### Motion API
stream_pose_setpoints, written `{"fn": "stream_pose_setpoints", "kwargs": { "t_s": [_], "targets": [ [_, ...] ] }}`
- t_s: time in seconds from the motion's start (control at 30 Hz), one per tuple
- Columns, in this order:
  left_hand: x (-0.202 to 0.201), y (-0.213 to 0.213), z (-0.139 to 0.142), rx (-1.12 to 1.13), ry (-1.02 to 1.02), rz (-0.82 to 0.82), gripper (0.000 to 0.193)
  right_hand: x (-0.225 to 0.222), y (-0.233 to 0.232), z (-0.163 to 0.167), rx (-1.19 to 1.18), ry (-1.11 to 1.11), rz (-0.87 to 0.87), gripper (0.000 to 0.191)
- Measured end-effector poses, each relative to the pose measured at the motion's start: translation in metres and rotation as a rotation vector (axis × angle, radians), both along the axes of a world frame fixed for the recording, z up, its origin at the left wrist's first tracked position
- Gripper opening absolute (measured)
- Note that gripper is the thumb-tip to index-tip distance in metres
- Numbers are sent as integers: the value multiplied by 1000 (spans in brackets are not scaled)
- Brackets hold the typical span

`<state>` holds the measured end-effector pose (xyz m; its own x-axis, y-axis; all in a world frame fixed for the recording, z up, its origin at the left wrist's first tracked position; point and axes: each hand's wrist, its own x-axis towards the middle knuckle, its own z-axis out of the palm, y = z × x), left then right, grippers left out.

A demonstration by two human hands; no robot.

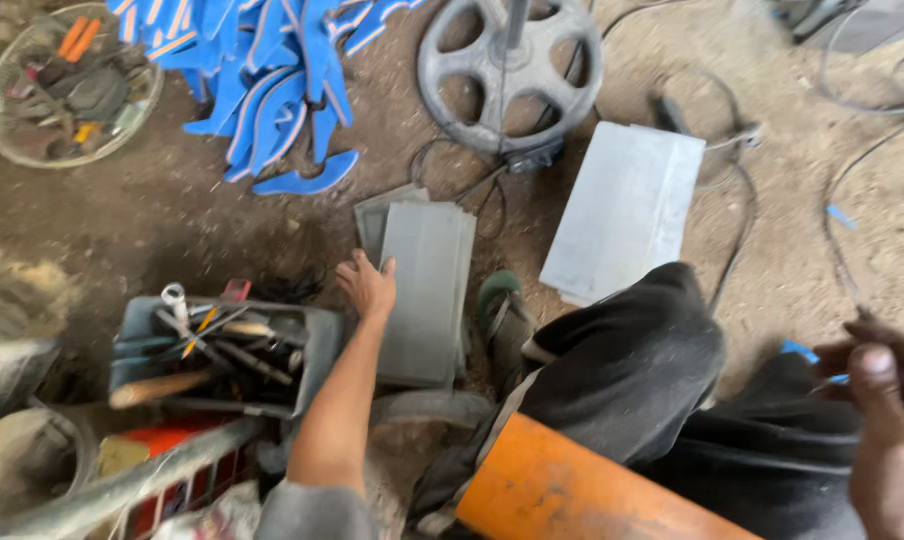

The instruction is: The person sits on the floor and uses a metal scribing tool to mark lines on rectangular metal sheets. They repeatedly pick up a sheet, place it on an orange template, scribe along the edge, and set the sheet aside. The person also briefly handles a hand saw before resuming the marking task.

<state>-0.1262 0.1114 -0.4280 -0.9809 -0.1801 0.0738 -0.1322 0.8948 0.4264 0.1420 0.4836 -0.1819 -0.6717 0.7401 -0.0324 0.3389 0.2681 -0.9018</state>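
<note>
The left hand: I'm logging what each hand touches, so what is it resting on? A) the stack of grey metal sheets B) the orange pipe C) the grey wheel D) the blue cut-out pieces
A: the left hand lies on the upper left edge of the stack of grey metal sheets on the dirt floor, beside the tool box, well away from the wheel and the blue pieces.

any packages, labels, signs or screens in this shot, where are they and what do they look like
None show: no package, label, sign or screen.
Nearest thing to a container: grey toolbox, lower left, open-topped and full of tools.
Left hand rests on a stack of plain grey metal sheets, unmarked.
</note>
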Motion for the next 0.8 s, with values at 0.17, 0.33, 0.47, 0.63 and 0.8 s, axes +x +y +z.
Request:
{"fn": "stream_pose_setpoints", "kwargs": {
  "t_s": [0.17,0.33,0.47,0.63,0.8],
  "targets": [
    [-9,116,-9,387,-261,-393,45,22,-30,-21,-9,-36,-34,26],
    [-2,215,-18,320,-341,-504,75,46,-69,-27,298,-74,-19,18],
    [3,232,-24,220,-616,-497,58,69,-67,-34,439,-77,-24,15],
    [-7,222,-18,344,-547,-519,46,81,-66,-40,401,-140,-146,17],
    [-24,203,40,917,-447,-677,34,55,-77,-23,320,-26,-84,22]
  ]
}}
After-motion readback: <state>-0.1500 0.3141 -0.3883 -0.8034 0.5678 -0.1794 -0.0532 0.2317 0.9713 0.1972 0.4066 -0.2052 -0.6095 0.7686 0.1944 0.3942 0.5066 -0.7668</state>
